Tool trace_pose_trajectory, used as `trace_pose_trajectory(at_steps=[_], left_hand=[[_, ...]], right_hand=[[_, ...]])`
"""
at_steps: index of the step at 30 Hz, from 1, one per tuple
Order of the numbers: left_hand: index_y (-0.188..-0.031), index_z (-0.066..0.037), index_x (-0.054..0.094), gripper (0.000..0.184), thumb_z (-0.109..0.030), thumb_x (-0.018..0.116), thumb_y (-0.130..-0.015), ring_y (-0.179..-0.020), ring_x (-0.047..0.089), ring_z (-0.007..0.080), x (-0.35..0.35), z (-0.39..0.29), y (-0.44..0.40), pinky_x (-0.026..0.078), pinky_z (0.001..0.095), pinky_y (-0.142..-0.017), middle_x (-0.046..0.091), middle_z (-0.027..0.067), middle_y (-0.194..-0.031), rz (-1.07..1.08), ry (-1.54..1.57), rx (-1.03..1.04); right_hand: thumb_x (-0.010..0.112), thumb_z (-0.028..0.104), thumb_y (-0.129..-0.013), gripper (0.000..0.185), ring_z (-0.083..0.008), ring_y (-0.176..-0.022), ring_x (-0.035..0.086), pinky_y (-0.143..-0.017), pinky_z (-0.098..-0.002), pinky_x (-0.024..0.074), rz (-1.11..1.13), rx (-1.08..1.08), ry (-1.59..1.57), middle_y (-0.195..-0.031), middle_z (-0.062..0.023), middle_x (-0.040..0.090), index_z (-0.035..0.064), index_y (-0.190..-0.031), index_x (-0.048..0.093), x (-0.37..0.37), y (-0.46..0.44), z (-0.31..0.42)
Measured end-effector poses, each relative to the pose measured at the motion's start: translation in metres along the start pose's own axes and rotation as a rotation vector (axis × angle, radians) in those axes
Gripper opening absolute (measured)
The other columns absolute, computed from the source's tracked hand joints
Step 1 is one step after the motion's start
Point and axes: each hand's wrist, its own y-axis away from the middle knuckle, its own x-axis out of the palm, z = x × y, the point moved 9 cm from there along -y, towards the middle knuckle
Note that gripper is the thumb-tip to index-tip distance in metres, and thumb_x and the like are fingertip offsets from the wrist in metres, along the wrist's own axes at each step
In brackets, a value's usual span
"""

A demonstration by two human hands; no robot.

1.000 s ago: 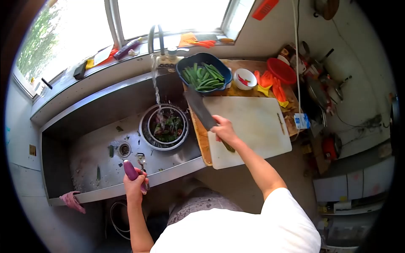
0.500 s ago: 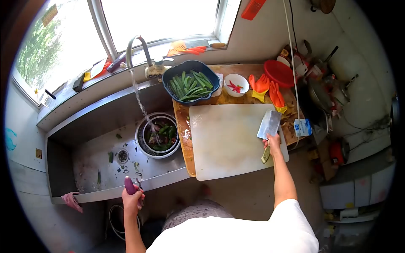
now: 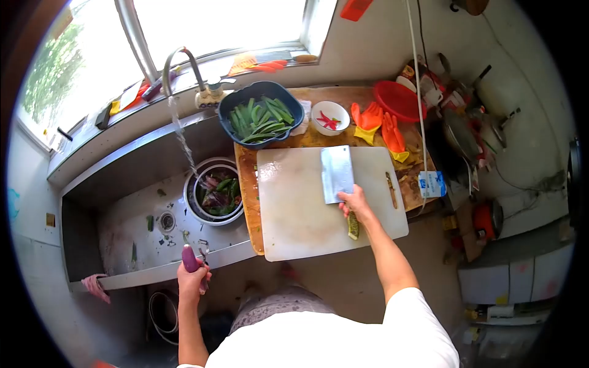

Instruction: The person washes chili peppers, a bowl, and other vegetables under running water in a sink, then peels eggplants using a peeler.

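At eight o'clock, a crumpled pink cloth (image 3: 95, 287) hangs over the edge of a long metal sink (image 3: 116, 227). Green scraps (image 3: 150, 223) lie around its round drain (image 3: 167, 221), suggesting some trimming is done. From the curved metal tap (image 3: 194, 64) at half past ten, a twisting stream of water (image 3: 179, 132) falls into nested round bowls (image 3: 211, 220) at nine, onto wet, dark green and purplish vegetables (image 3: 211, 201); rinsing seems under way.

At eight, near the sink's front edge, a smooth, glossy purple eggplant (image 3: 190, 257) stands upright in the left hand (image 3: 192, 280), whose fingers curl around it. It looks whole, so any cutting of it appears left to do. A small metal tool (image 3: 203, 253) shows beside it, too small to identify.

Next comes a worn, stained wooden surface (image 3: 245, 184). At eleven, a dark blue plastic basin (image 3: 261, 145) holds long green pods (image 3: 261, 116), apparently uncut. A flat, whitish cutting board (image 3: 300, 208) fills the centre. At one, a smooth white bowl (image 3: 331, 131) holds slim red peppers (image 3: 326, 121).

At three, the broad, rectangular steel blade of a kitchen knife (image 3: 337, 175) points toward twelve over the board; whether it touches is unclear. The right hand (image 3: 354, 202) is wrapped around its mottled handle. Limp orange-and-yellow rubber gloves (image 3: 392, 135) lie at two.
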Motion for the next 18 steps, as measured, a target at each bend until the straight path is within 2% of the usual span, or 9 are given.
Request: trace_pose_trajectory(at_steps=[3, 9, 12, 15, 16, 18], left_hand=[[-0.092, -0.003, 0.050, 0.023, 0.008, 0.056, -0.073, -0.058, 0.059, 0.0163, -0.007, -0.005, 0.009, 0.050, 0.0284, -0.054, 0.059, 0.0085, -0.075, -0.019, 0.011, 0.019], [-0.092, -0.003, 0.051, 0.022, 0.007, 0.057, -0.074, -0.059, 0.060, 0.0147, -0.049, 0.000, 0.031, 0.049, 0.0260, -0.055, 0.061, 0.0083, -0.076, -0.112, 0.047, 0.064], [-0.093, -0.003, 0.052, 0.022, 0.008, 0.056, -0.074, -0.059, 0.060, 0.0144, -0.059, -0.007, 0.037, 0.049, 0.0257, -0.055, 0.061, 0.0083, -0.077, -0.132, 0.091, 0.082], [-0.093, -0.003, 0.052, 0.022, 0.008, 0.056, -0.074, -0.060, 0.060, 0.0146, -0.071, -0.010, 0.034, 0.049, 0.0257, -0.055, 0.060, 0.0084, -0.077, -0.152, 0.125, 0.113], [-0.092, -0.004, 0.051, 0.022, 0.008, 0.055, -0.074, -0.058, 0.058, 0.0156, -0.070, -0.013, 0.033, 0.049, 0.0269, -0.054, 0.059, 0.0090, -0.076, -0.158, 0.119, 0.127], [-0.092, -0.003, 0.050, 0.022, 0.009, 0.055, -0.074, -0.058, 0.058, 0.0158, -0.063, -0.010, 0.021, 0.048, 0.0271, -0.054, 0.059, 0.0090, -0.076, -0.125, 0.113, 0.128]], right_hand=[[0.060, 0.012, -0.085, 0.022, -0.0123, -0.035, 0.045, -0.031, -0.0292, 0.0407, 0.149, 0.015, 0.046, -0.061, -0.0090, 0.055, 0.0016, -0.097, 0.045, 0.071, 0.003, 0.014], [0.060, 0.010, -0.085, 0.032, -0.0140, -0.038, 0.050, -0.031, -0.0289, 0.0414, 0.479, -0.034, 0.070, -0.062, -0.0083, 0.055, -0.0012, -0.112, 0.047, 0.222, 0.026, 0.012], [0.060, 0.007, -0.085, 0.034, -0.0159, -0.043, 0.055, -0.032, -0.0296, 0.0426, 0.559, -0.061, 0.182, -0.071, -0.0103, 0.058, -0.0004, -0.116, 0.048, 0.287, 0.053, 0.017], [0.062, 0.010, -0.083, 0.029, -0.0185, -0.040, 0.055, -0.036, -0.0332, 0.0442, 0.414, -0.161, 0.287, -0.065, -0.0140, 0.061, -0.0025, -0.106, 0.049, 0.274, 0.052, 0.033], [0.062, 0.012, -0.084, 0.027, -0.0175, -0.041, 0.055, -0.033, -0.0318, 0.0426, 0.413, -0.179, 0.205, -0.068, -0.0124, 0.061, -0.0019, -0.104, 0.049, 0.257, 0.050, 0.030], [0.062, 0.013, -0.084, 0.027, -0.0159, -0.041, 0.054, -0.032, -0.0303, 0.0408, 0.349, -0.102, 0.132, -0.070, -0.0110, 0.060, -0.0010, -0.103, 0.049, 0.201, 0.064, 0.036]])
